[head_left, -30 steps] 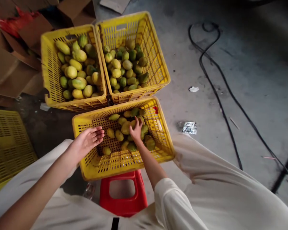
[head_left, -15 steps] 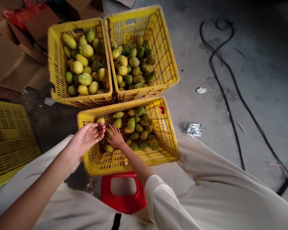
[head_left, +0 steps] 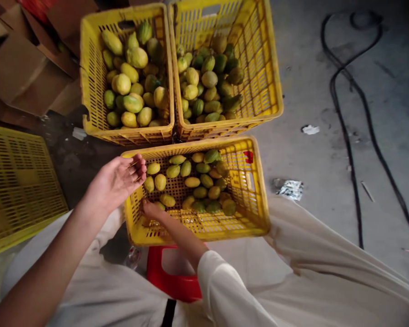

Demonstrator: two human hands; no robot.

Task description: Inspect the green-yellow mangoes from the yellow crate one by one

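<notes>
My left hand (head_left: 121, 179) hovers by the left rim of the near yellow crate (head_left: 197, 231), palm turned up, fingers loosely bent and nothing in it. Inside that crate, my right hand (head_left: 151, 210) reaches down at the near-left corner; its fingers are mostly hidden, so any hold cannot be made out. Just right of it lies an oval yellow-green fruit (head_left: 167, 200), a lemon by its look. More such fruits, a yellow one (head_left: 160, 182) among them, lie spread at the left, while a denser group (head_left: 206, 180) fills the right part.
Beyond stand two yellow crates, left (head_left: 129, 131) and right (head_left: 276, 91), holding more fruit. Another yellow crate (head_left: 20, 181) is at far left, below cardboard boxes (head_left: 23, 68). A red stool (head_left: 177, 286) sits beneath the near crate. Black cable (head_left: 347, 136) and foil scrap (head_left: 291, 189) lie on the floor.
My right hand has moved from the crate's left middle to its near-left corner, uncovering several fruits. My left hand stays raised at the rim. The view has shifted, moving the crates rightward.
</notes>
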